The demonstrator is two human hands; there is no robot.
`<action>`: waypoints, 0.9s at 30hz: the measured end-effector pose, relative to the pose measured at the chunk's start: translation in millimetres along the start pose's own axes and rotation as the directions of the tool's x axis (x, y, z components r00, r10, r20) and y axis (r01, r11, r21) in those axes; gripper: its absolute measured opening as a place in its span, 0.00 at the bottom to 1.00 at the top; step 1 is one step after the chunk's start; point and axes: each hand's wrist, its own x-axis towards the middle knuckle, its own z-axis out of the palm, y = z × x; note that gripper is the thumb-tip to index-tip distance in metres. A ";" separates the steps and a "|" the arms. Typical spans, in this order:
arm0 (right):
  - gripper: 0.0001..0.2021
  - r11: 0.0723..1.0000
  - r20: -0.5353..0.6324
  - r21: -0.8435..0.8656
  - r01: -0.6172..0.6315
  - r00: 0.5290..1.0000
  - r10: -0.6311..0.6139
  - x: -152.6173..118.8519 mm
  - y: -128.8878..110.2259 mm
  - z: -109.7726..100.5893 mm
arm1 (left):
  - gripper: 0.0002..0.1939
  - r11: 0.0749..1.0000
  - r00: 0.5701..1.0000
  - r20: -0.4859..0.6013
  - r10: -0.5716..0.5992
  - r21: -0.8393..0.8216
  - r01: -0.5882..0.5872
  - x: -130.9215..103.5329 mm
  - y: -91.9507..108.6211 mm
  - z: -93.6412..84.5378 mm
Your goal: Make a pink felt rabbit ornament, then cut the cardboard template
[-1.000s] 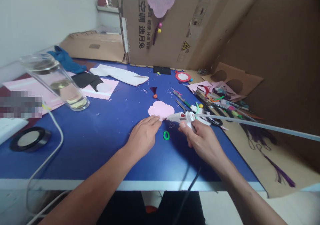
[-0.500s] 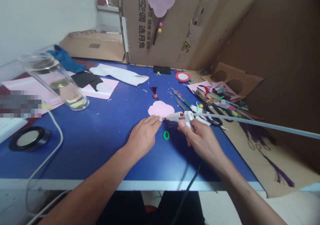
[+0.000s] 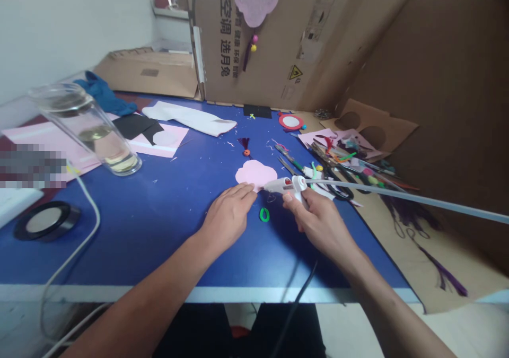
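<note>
The fingers of my left hand (image 3: 230, 209) are together, bent over the lower edge of a pink cloud-shaped paper cutout (image 3: 256, 173), holding it on the blue table. My right hand (image 3: 318, 215) is wrapped around a white hot glue gun (image 3: 292, 184). Its nozzle points left and meets the lower right edge of the cutout; whether glue comes out is too small to tell. From the gun's back a long pale glue stick (image 3: 397, 193) runs right. A small green ring (image 3: 264, 215) lies just below the cutout. Above it sits an orange bead with a dark tassel (image 3: 245, 147).
Scissors and craft scraps (image 3: 334, 172) crowd the right side. A glass of liquid (image 3: 103, 140), black tape roll (image 3: 46, 221) and white cable (image 3: 93, 204) stand or lie left. Cardboard walls (image 3: 318, 55) rise behind and right; a pink cloud cutout (image 3: 256, 0) hangs at the back.
Almost nothing differs. The rear of the glue gun and the glue stick have shifted very slightly; both hands keep their places.
</note>
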 end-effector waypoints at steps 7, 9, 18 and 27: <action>0.25 1.000 -0.004 -0.007 0.019 1.000 -0.019 -0.2 -4.0 0.2 | 0.26 1.000 1.000 -0.004 0.001 0.007 -0.001 0.0 0.2 0.2; 0.25 1.000 -0.006 -0.008 0.022 1.000 -0.023 -0.4 -4.5 0.1 | 0.27 1.000 1.000 -0.001 -0.002 0.006 0.002 0.1 0.2 0.2; 0.25 0.999 -0.009 -0.019 0.036 0.999 -0.036 -0.3 -1.3 0.9 | 0.27 1.000 1.000 -0.009 -0.003 0.001 0.003 -0.3 -0.4 1.3; 0.26 0.999 -0.018 -0.030 0.024 1.000 -0.025 -0.1 -3.4 1.0 | 0.27 1.000 1.000 -0.003 0.002 -0.010 -0.002 0.2 0.4 0.3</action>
